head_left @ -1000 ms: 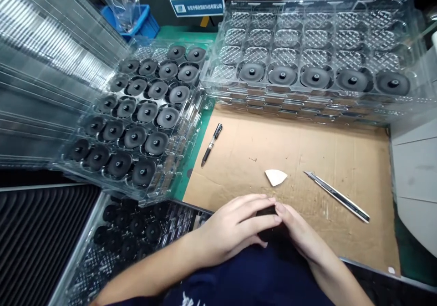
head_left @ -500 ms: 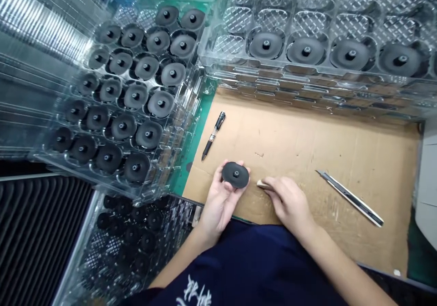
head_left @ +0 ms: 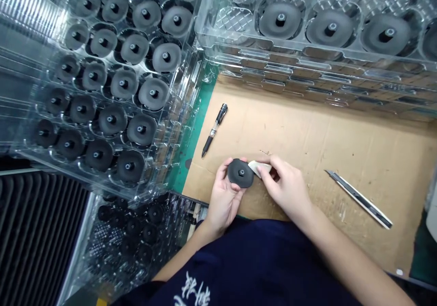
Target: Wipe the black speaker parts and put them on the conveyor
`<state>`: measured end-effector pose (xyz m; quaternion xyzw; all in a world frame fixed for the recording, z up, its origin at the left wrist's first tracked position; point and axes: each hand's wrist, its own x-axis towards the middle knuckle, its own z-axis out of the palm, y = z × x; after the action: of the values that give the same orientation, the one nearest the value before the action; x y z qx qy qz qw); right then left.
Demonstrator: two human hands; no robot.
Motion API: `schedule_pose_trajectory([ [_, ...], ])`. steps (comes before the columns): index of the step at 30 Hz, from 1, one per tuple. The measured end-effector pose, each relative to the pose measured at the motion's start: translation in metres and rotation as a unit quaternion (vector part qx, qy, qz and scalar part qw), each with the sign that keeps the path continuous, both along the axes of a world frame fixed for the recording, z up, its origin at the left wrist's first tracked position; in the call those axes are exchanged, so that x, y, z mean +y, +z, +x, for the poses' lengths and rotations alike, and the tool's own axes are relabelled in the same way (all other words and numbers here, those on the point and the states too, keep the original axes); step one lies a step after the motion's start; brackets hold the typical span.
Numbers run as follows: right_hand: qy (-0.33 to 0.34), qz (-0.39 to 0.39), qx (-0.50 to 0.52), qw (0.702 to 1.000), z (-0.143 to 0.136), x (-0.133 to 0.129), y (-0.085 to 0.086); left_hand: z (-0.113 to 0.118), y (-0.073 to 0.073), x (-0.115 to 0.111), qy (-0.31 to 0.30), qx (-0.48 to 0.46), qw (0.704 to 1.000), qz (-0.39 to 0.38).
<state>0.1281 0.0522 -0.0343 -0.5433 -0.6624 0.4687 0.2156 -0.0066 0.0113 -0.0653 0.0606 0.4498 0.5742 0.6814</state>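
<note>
In left hand (head_left: 222, 200), disc (head_left: 240, 174) (underside hidden)

Left grip (head_left: 223, 201): palm up, curled | Right grip (head_left: 289, 185): palm down, pinching

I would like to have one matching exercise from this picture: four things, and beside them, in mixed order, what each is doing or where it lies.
1. Left hand
2. Right hand
3. Pen
4. Cutter

A. On the cardboard, picture's right side
B. Pinching a white piece
C. On the cardboard, picture's left side
D. Holding a black part

Right pairs: 1-D, 2-B, 3-C, 4-A
</note>
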Motion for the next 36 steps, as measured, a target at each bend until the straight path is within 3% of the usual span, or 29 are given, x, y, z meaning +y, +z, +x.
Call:
schedule_pose_trajectory([
  [5,0.023,-0.065,0.055,0.996,0.002,-0.001,0.0,0.0,0.0,0.0,-0.012,-0.019,1.0,-0.005],
  [9,-0.01,-0.001,-0.013,1.0,0.001,-0.002,-0.001,-0.001,0.0,0.0,-0.006,-0.007,1.0,0.003],
  [14,0.007,-0.034,0.019,0.999,0.0,-0.002,-0.001,-0.001,0.0,0.001,-0.019,-0.007,1.0,0.0],
  [17,-0.014,0.006,-0.017,1.0,0.0,-0.002,-0.001,0.0,0.001,0.001,-0.016,0.012,1.0,0.004],
  [20,0.01,0.002,0.021,1.0,0.0,-0.005,0.0,-0.001,0.001,0.001,-0.028,0.006,1.0,-0.003],
  [24,-0.032,0.011,0.005,0.999,0.0,-0.011,-0.001,-0.003,0.0,0.0,-0.038,0.017,0.999,0.012],
  [29,-0.026,0.033,0.041,0.998,0.005,-0.002,-0.005,-0.006,0.001,0.002,-0.066,0.01,0.998,0.017],
  [33,-0.083,0.096,0.029,0.991,0.012,0.006,0.011,-0.002,0.019,0.003,-0.113,0.023,0.993,0.009],
  [36,-0.059,0.153,0.063,0.984,0.012,-0.01,0.037,0.002,0.037,0.0,-0.157,0.029,0.987,-0.027],
])
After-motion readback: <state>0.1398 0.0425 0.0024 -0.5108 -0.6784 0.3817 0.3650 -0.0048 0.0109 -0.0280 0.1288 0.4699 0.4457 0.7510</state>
